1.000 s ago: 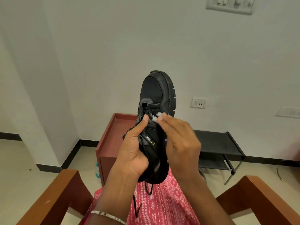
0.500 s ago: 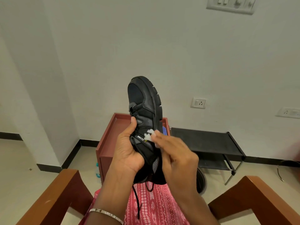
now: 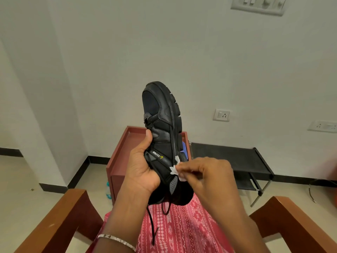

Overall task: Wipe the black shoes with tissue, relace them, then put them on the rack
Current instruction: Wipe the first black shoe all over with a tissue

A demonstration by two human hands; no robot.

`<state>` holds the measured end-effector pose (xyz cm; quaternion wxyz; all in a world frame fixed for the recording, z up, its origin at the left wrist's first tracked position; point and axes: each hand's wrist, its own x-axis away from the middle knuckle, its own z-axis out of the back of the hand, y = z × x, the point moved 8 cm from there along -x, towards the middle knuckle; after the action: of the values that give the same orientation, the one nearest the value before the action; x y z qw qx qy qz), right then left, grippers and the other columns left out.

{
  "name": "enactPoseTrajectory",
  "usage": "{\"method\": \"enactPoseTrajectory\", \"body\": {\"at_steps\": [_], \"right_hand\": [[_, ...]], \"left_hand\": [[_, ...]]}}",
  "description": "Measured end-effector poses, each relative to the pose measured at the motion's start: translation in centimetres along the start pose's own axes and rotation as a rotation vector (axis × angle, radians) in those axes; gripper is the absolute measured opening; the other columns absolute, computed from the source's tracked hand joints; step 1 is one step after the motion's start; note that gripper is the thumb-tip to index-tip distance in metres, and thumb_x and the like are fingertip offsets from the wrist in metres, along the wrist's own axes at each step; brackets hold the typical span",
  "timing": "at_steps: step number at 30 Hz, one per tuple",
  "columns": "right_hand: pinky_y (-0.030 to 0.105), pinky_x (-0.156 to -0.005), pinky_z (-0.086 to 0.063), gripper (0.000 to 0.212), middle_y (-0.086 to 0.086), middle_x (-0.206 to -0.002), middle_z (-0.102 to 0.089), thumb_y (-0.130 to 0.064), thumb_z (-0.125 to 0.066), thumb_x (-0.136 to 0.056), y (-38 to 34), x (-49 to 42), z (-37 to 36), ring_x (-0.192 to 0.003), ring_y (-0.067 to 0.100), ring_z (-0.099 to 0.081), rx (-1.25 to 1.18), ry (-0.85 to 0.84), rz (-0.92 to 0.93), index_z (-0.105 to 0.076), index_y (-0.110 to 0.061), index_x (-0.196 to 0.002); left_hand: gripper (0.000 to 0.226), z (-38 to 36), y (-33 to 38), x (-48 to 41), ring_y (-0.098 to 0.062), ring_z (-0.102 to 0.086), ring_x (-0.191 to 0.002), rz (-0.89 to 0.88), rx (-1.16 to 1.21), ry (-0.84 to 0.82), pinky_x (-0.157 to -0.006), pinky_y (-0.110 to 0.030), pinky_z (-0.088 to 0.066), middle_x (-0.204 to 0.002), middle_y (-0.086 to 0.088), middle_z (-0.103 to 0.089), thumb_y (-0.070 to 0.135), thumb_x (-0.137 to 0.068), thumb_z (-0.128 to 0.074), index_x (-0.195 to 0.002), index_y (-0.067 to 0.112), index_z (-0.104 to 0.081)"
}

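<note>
Plain white wall (image 3: 109, 52) up front, with a switch panel (image 3: 259, 4) at the top right and two sockets (image 3: 221, 115) lower down. On the pale floor, a reddish-brown cabinet (image 3: 124, 156) stands against the wall. A black shoe rack (image 3: 228, 157) sits just beside its right side, and a small water bottle (image 3: 108, 191) stands at its left front corner. There's something blue (image 3: 184, 152) on the cabinet behind the shoe, can't tell what it is.

The person sits between two wooden armrests (image 3: 60, 216), pink patterned fabric (image 3: 182, 230) over the lap. The black shoe (image 3: 162, 125) is held up over the lap, nowhere near the rack: toe pointing up, chunky sole facing right, heel down by the fabric. The left hand (image 3: 142, 168), silver bracelet (image 3: 116, 240) on the wrist, is wrapped around the shoe's middle from the left, thumb up along the lace area. The right hand (image 3: 209, 174) has its fingertips pinched on a small crumpled white tissue (image 3: 175, 170), which is pressed against the side of the shoe near the sole edge, towards the heel. A loose black lace (image 3: 151, 221) dangles down from the shoe over the fabric.
</note>
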<state>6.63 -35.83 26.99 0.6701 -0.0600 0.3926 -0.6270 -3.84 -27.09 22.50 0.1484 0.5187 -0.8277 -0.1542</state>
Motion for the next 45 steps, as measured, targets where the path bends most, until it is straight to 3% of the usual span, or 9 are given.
{"method": "enactPoseTrajectory", "body": {"at_steps": [9, 14, 17, 21, 27, 31, 35, 39, 45], "right_hand": [[0.032, -0.076, -0.059, 0.017, -0.005, -0.088, -0.075, -0.005, -0.08, -0.081, -1.5, -5.8, 2.8, -0.083, 0.007, -0.07, -0.095, 0.325, 0.205, -0.08, -0.016, -0.094], [0.035, -0.083, -0.059, 0.017, -0.008, -0.092, -0.077, -0.015, -0.077, -0.086, -0.7, -2.9, -0.2, -0.086, 0.011, -0.071, 0.144, -0.162, 0.109, -0.081, -0.026, -0.098], [0.025, -0.087, -0.056, 0.014, -0.011, -0.094, -0.076, -0.021, -0.077, -0.087, -0.2, -2.8, 0.0, -0.085, 0.004, -0.07, 0.211, -0.302, 0.038, -0.08, -0.03, -0.098], [0.03, -0.077, -0.06, 0.013, -0.006, -0.085, -0.077, -0.009, -0.081, -0.08, -0.5, -5.8, 2.3, -0.074, 0.005, -0.071, 0.042, -0.021, 0.082, -0.081, -0.02, -0.087], [0.034, -0.075, -0.06, 0.016, -0.006, -0.09, -0.074, -0.005, -0.079, -0.082, -1.1, -5.5, 2.9, -0.084, 0.007, -0.069, -0.04, 0.257, 0.283, -0.079, -0.016, -0.093], [0.033, -0.074, -0.059, 0.017, -0.01, -0.085, -0.074, -0.01, -0.08, -0.082, -1.0, -3.5, 0.3, -0.078, 0.007, -0.067, 0.113, 0.006, 0.312, -0.08, -0.024, -0.091], [0.022, -0.079, -0.056, 0.013, -0.01, -0.087, -0.075, -0.012, -0.079, -0.083, -0.1, -4.1, -0.2, -0.072, -0.005, -0.064, 0.121, -0.267, 0.221, -0.081, -0.021, -0.093], [0.03, -0.075, -0.059, 0.016, -0.008, -0.084, -0.076, -0.005, -0.082, -0.078, -0.5, -6.8, 2.6, -0.078, 0.005, -0.07, 0.024, -0.034, 0.278, -0.08, -0.018, -0.087], [0.037, -0.073, -0.058, 0.013, -0.003, -0.088, -0.074, -0.001, -0.076, -0.082, -1.2, -7.2, 4.6, -0.084, 0.013, -0.069, -0.028, 0.306, 0.394, -0.078, -0.011, -0.091]], "left_hand": [[0.039, -0.1, -0.8, 0.0, -0.031, -0.073, -0.092, 0.054, -0.03, 0.014, -0.093, -0.05, -0.054, -0.103, -0.016, -0.074, 0.035, -0.099, -0.055, -0.093, 0.005, -0.079], [0.059, 0.2, 0.3, 0.4, -0.029, -0.074, -0.076, -0.019, -0.033, 0.019, -0.083, -0.049, -0.054, -0.083, -0.015, -0.076, 0.032, -0.102, -0.047, -0.055, 0.011, -0.076], [0.045, 0.1, -0.1, 0.2, -0.031, -0.075, -0.084, 0.015, 0.004, 0.02, -0.083, -0.05, -0.058, -0.096, -0.017, -0.076, 0.032, -0.099, -0.054, -0.072, 0.007, -0.079], [0.037, -0.6, -1.4, 0.2, -0.033, -0.072, -0.096, 0.082, -0.034, 0.018, -0.092, -0.048, -0.055, -0.112, -0.017, -0.072, 0.035, -0.096, -0.057, -0.113, 0.005, -0.072], [0.034, -0.7, -0.5, 0.2, -0.032, -0.073, -0.087, 0.021, -0.024, 0.013, -0.084, -0.05, -0.057, -0.105, -0.016, -0.074, 0.032, -0.097, -0.057, -0.099, 0.005, -0.078], [0.054, -0.4, 0.5, 0.4, -0.028, -0.074, -0.074, -0.034, -0.013, 0.001, -0.087, -0.044, -0.055, -0.086, -0.015, -0.076, 0.031, -0.102, -0.046, -0.066, 0.01, -0.08], [0.045, 0.1, -0.2, 0.0, -0.029, -0.076, -0.076, 0.013, 0.032, 0.013, -0.071, -0.049, -0.062, -0.09, -0.015, -0.077, 0.029, -0.101, -0.052, -0.075, 0.004, -0.08], [0.03, -0.4, -1.2, -0.1, -0.029, -0.075, -0.084, 0.042, -0.004, 0.013, -0.082, -0.049, -0.059, -0.102, -0.013, -0.075, 0.031, -0.096, -0.058, -0.103, 0.007, -0.076], [0.028, -0.7, -1.3, -0.1, -0.027, -0.075, -0.08, 0.032, -0.008, -0.003, -0.081, -0.043, -0.06, -0.095, -0.011, -0.076, 0.031, -0.094, -0.061, -0.097, 0.008, -0.078]]}}
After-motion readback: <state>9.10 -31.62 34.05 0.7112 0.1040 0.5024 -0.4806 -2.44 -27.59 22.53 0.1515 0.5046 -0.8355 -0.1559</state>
